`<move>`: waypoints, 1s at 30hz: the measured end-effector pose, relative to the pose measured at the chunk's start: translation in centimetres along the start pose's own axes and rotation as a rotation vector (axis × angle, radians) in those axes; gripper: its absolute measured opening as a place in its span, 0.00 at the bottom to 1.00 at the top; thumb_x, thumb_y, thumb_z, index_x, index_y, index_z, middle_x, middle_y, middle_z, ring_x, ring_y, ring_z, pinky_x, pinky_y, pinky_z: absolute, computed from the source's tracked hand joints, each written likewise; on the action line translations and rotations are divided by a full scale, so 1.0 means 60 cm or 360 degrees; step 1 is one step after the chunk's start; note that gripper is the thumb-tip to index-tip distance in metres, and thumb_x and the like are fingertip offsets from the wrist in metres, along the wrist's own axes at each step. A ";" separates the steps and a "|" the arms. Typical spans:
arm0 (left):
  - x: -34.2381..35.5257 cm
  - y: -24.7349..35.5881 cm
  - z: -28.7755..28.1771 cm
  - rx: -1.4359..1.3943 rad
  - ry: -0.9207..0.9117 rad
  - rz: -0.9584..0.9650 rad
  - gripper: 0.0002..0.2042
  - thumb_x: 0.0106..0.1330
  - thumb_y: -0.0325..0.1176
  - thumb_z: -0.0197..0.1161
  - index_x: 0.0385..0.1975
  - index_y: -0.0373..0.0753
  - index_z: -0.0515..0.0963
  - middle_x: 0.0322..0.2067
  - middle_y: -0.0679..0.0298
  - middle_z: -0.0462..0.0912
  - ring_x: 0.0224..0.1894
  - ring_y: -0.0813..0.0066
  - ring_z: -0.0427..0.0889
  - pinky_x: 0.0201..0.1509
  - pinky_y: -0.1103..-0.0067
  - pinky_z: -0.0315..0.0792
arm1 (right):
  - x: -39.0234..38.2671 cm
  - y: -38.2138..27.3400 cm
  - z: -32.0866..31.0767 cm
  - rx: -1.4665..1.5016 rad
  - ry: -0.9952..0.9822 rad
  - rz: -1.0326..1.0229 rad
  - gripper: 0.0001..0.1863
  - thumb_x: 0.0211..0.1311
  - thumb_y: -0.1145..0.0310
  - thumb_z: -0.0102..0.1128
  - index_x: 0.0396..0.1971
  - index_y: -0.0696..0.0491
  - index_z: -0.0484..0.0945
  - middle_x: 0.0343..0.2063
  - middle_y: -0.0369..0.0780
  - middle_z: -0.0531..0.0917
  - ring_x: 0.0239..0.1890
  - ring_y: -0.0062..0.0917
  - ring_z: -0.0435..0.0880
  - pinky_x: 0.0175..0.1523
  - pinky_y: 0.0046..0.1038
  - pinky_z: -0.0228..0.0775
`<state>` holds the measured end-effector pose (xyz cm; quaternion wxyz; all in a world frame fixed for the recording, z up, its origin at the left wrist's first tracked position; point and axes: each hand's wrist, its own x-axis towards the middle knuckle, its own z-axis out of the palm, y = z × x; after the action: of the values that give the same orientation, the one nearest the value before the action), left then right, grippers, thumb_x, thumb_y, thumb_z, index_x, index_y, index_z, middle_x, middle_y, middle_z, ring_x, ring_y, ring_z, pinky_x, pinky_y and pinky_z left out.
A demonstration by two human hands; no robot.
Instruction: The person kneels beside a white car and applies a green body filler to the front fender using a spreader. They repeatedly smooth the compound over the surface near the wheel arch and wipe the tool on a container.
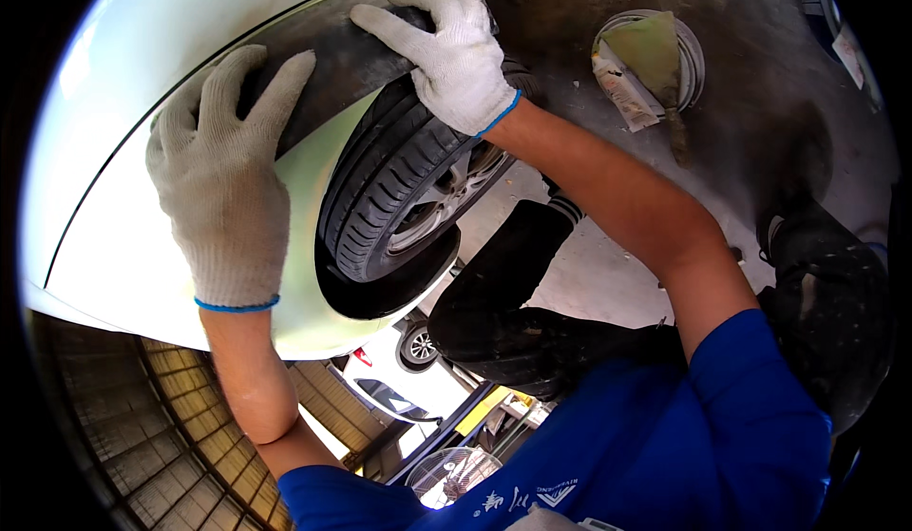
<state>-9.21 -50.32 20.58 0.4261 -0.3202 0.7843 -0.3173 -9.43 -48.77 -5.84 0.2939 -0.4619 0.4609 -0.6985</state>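
Observation:
My left hand (218, 184), in a grey-white knit glove with a blue cuff, rests with fingers spread and slightly bent on a long dark grey band (332, 60) along the white car's wheel arch. My right hand (446, 61), similarly gloved, lies on the band's other part, thumb and fingers apart. Below the band, the car's panel (302, 189) has a pale greenish patch round the arch. The black tyre (366, 222) with a silver alloy rim (442, 203) sits inside it. The surface under both palms is hidden.
A round metal object (695, 66) with a greenish sheet (641, 42) and pale scraps lies on the stained floor, upper right. My bent, dark-trousered legs (494, 279) are below. Behind are another white car (385, 369), a fan (454, 474) and a gridded roof (171, 407).

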 end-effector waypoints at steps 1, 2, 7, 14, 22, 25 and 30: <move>-0.003 0.006 0.003 -0.0037 0.0002 -0.0043 0.34 0.59 0.15 0.61 0.59 0.65 0.83 0.60 0.73 0.81 0.61 0.62 0.78 0.68 0.65 0.72 | 0.002 0.005 0.002 0.0022 0.0007 -0.0038 0.35 0.47 0.83 0.59 0.57 0.37 0.85 0.51 0.36 0.82 0.56 0.37 0.78 0.62 0.42 0.68; -0.014 0.015 0.009 -0.0073 0.0007 -0.0107 0.34 0.59 0.14 0.61 0.59 0.65 0.83 0.60 0.74 0.81 0.61 0.62 0.78 0.68 0.66 0.72 | 0.004 0.008 0.000 0.0052 0.0004 -0.0072 0.36 0.44 0.84 0.58 0.56 0.39 0.85 0.51 0.38 0.82 0.55 0.38 0.78 0.61 0.41 0.69; -0.080 0.077 0.044 -0.0300 0.0026 -0.0402 0.32 0.58 0.15 0.60 0.56 0.66 0.86 0.58 0.75 0.81 0.58 0.63 0.76 0.65 0.68 0.72 | -0.039 0.015 0.009 0.0000 -0.0046 -0.0237 0.36 0.41 0.83 0.60 0.53 0.37 0.87 0.49 0.39 0.81 0.54 0.37 0.78 0.64 0.41 0.68; -0.164 0.208 0.126 -0.0431 0.0056 -0.0692 0.30 0.56 0.21 0.64 0.55 0.68 0.86 0.58 0.76 0.80 0.59 0.63 0.75 0.66 0.64 0.66 | -0.114 0.049 -0.005 -0.0065 -0.0344 -0.0393 0.32 0.47 0.81 0.63 0.53 0.34 0.86 0.50 0.37 0.83 0.55 0.36 0.79 0.69 0.43 0.67; -0.132 0.191 0.049 -0.0654 0.0059 -0.0463 0.32 0.51 0.17 0.62 0.55 0.59 0.85 0.58 0.70 0.81 0.59 0.61 0.77 0.66 0.64 0.70 | -0.110 0.023 -0.090 -0.0025 -0.0421 -0.0214 0.31 0.51 0.80 0.61 0.55 0.37 0.86 0.50 0.37 0.82 0.56 0.36 0.79 0.64 0.39 0.70; -0.084 0.128 0.027 -0.0478 0.0008 -0.0332 0.30 0.57 0.19 0.62 0.56 0.62 0.84 0.58 0.72 0.81 0.60 0.63 0.77 0.67 0.64 0.69 | -0.063 0.012 -0.080 -0.0136 -0.0261 -0.0203 0.34 0.47 0.83 0.58 0.55 0.38 0.87 0.49 0.37 0.83 0.55 0.36 0.80 0.62 0.38 0.71; -0.033 0.044 -0.002 -0.0109 0.0020 -0.0134 0.32 0.60 0.16 0.63 0.60 0.64 0.82 0.61 0.73 0.81 0.62 0.64 0.78 0.69 0.65 0.72 | -0.013 -0.002 -0.047 -0.0099 -0.0007 -0.0205 0.35 0.47 0.84 0.59 0.56 0.37 0.87 0.49 0.39 0.82 0.54 0.37 0.80 0.60 0.40 0.72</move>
<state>-9.03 -47.19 19.53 0.3963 -0.3653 0.7832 -0.3100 -11.72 -47.01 -6.42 0.2346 -0.5010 0.4511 -0.7003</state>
